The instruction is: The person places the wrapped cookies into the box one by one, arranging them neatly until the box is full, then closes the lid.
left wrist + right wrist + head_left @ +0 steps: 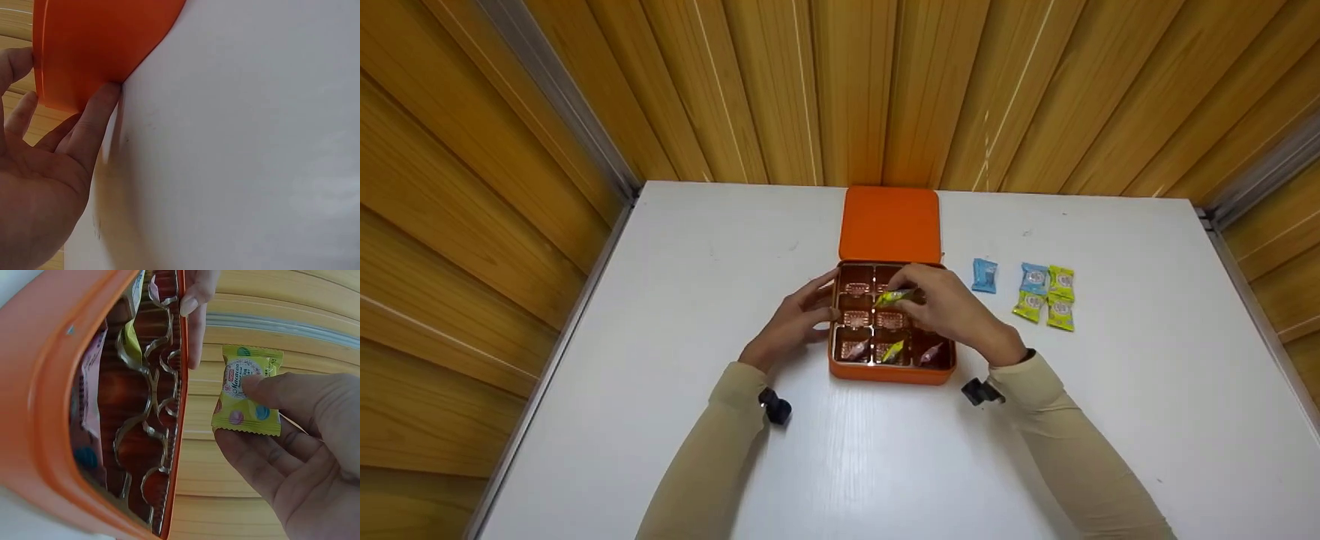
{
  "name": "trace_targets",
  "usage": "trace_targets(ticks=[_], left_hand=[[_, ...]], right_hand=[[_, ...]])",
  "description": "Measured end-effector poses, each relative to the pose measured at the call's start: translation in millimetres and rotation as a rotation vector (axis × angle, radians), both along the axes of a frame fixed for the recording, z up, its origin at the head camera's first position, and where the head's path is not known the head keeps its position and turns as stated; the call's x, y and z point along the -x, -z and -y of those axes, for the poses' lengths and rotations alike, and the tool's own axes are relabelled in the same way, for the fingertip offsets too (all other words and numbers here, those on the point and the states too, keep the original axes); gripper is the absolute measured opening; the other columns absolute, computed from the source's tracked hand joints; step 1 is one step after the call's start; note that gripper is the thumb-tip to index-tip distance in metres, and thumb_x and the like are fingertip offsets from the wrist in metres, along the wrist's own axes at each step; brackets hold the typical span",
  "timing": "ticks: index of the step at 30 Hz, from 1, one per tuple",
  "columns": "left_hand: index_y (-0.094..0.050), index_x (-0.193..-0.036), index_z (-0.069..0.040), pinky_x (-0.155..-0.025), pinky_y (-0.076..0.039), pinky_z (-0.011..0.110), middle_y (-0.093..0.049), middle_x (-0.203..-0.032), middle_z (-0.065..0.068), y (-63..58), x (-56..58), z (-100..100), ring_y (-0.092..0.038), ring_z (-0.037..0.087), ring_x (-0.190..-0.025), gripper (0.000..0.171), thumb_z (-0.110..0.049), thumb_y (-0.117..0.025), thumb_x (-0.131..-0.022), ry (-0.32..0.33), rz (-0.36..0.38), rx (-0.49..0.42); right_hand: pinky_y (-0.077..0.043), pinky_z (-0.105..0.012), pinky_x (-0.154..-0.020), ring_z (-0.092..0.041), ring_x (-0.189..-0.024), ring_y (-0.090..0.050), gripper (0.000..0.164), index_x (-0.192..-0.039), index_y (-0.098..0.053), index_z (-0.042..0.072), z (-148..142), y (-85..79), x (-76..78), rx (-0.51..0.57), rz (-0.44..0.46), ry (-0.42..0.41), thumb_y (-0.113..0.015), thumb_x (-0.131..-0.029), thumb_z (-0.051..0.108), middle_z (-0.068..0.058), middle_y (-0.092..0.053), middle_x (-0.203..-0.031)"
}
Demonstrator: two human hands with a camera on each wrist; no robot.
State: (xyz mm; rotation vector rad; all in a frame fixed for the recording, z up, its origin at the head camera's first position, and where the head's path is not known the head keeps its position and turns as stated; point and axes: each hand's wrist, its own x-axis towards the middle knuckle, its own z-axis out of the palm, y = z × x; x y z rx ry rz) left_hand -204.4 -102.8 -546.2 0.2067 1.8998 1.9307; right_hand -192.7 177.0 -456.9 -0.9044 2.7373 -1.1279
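Note:
My right hand (949, 300) pinches a yellow-green wrapped macaron packet (247, 389) between thumb and fingers, above the middle of an orange tin (891, 373). Its printed label faces the right wrist camera. Inside the tin is a brown divided insert (872, 309). The front row holds a pink packet (855, 350) at left, a yellow-green one (893, 351) in the middle and another pink one (931, 354) at right. My left hand (791, 322) rests against the tin's left side, fairly straight fingers (95, 121) touching the wall and rim. Part of the back compartments is hidden behind my right hand.
The tin's orange lid (890, 223) lies folded back behind it. On the white table (660, 315) to the right are a lone blue packet (984, 276), another blue packet (1034, 278) and several yellow-green packets (1061, 311). Wood-look panels (851, 90) stand behind the table.

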Motion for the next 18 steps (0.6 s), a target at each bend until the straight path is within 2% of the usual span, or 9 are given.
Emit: trace_targets(ticks=[12, 18], left_hand=[[-0.045, -0.162, -0.040, -0.100, -0.057, 0.052, -0.047, -0.161, 0.008, -0.2, 1.5, -1.8, -0.057, 0.033, -0.135, 0.073, -0.009, -0.066, -0.099, -0.017, 0.020, 0.026], [-0.044, -0.163, -0.040, -0.100, -0.057, 0.052, -0.048, -0.161, 0.009, -0.2, 0.2, -2.4, -0.058, 0.033, -0.134, 0.067, -0.016, -0.065, -0.103, -0.023, 0.026, 0.033]], right_hand=[[-0.056, -0.046, -0.102, -0.028, -0.113, -0.068, 0.020, -0.117, -0.071, 0.007, 20.8, 5.6, 9.1, -0.060, 0.044, -0.010, -0.076, -0.098, 0.005, -0.008, -0.073, -0.118], [-0.056, -0.045, -0.102, -0.026, -0.110, -0.066, 0.022, -0.118, -0.071, 0.007, 27.4, 7.7, 10.2, -0.061, 0.103, -0.024, -0.075, -0.098, 0.001, -0.008, -0.072, -0.119]])
